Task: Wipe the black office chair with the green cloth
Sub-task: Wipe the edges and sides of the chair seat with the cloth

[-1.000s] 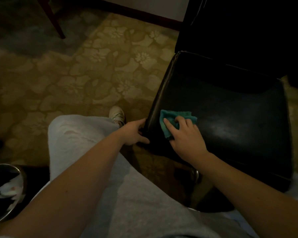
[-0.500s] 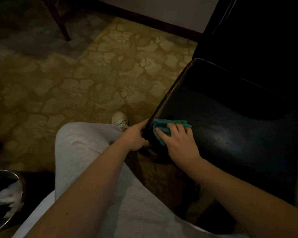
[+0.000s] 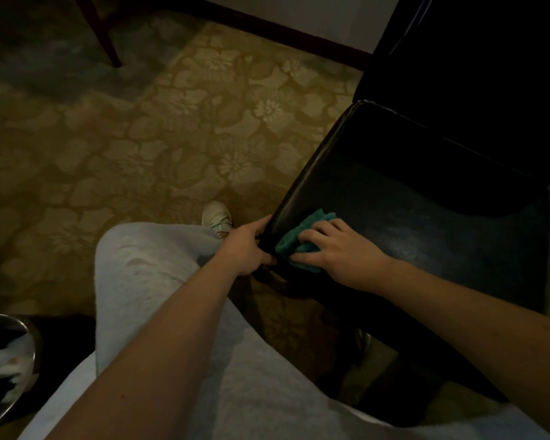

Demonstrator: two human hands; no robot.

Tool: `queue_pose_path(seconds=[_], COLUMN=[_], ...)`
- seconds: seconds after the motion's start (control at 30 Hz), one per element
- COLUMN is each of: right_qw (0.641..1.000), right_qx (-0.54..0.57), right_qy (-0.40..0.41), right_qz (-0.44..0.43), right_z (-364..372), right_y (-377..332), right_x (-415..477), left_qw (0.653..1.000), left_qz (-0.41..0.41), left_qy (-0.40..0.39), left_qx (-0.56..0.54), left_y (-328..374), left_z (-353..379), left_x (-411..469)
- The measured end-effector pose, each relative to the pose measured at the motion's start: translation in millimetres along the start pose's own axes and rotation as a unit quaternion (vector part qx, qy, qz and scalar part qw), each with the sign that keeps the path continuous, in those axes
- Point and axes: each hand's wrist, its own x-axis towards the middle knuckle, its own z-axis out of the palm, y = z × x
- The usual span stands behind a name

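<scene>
The black office chair (image 3: 426, 201) fills the right side, its shiny seat facing me and its backrest dark at the top right. A green cloth (image 3: 294, 241) lies bunched on the seat's near left corner. My right hand (image 3: 337, 252) presses down on the cloth with spread fingers, covering most of it. My left hand (image 3: 246, 246) grips the seat's left front edge, fingers curled round the rim beside the cloth.
A floral patterned carpet (image 3: 172, 138) covers the floor to the left. My knee in grey trousers (image 3: 146, 265) and a light shoe (image 3: 216, 217) are beside the chair. A metal bin (image 3: 7, 360) with white paper stands bottom left. A dark wooden furniture leg (image 3: 105, 36) rises top left.
My right hand has slid the cloth left, from the seat's front part to its near left corner close to my left hand. The left hand keeps its grip on the edge.
</scene>
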Motion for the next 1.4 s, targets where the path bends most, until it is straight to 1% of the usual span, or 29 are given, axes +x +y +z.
queue_pose_path(seconds=[0.2,0.27,0.3,0.37,0.43,0.5,0.6,0.63,0.67,0.73,0.87,0.97,1.03,1.1,1.2,1.33,1.4], right_qw=[0.998,0.998,0.998,0.999,0.998,0.998,0.998,0.997,0.997,0.995,0.994,0.98,0.966,0.968,0.978,0.981,0.983], right_qx=[0.021,0.028,0.028,0.026,0.03,0.029,0.029,0.033,0.04,0.059,0.107,0.187,0.236,0.211,0.149,0.133,0.129], right_qy=[0.028,0.03,0.027,0.02,0.031,0.042,0.034,0.032,0.034,0.034,0.019,0.028,0.056,0.077,0.041,0.039,0.024], right_qz=[0.058,0.056,0.048,0.037,0.042,0.045,0.053,0.058,0.063,0.066,0.03,0.054,0.087,0.113,0.143,0.135,0.129], right_z=[-9,-9,-7,-1,6,8,3,3,2,2,4,6,5,9,14,6,0], right_y=[-15,-12,-9,-2,1,-2,-13,-16,-19,-19,-4,-2,-6,-9,-12,-12,-6], right_x=[23,18,11,-5,-19,-21,-8,-3,1,2,-28,-43,-41,-39,-38,-26,-23], left_qw=[1.0,1.0,0.999,0.991,0.964,0.915,0.837,0.821,0.813,0.811,0.825,0.84,0.849,0.849,0.847,0.841,0.837], left_qz=[-0.002,0.0,0.007,0.034,0.082,0.155,0.243,0.252,0.253,0.247,0.255,0.252,0.255,0.261,0.261,0.266,0.262], left_qy=[0.014,0.016,0.02,0.049,0.087,0.108,0.089,0.078,0.068,0.059,0.064,0.064,0.071,0.075,0.064,0.071,0.075], left_qx=[0.011,0.027,0.044,0.123,0.239,0.358,0.482,0.506,0.52,0.527,0.5,0.477,0.458,0.454,0.46,0.466,0.474], left_y=[-2,-1,0,4,14,27,38,38,37,35,32,34,36,37,35,39,42], left_z=[0,0,1,0,-2,-5,-5,-4,-2,0,0,-1,1,4,9,13,13], left_x=[3,2,1,-5,-13,-21,-21,-19,-19,-18,-17,-17,-16,-14,-11,-13,-15])
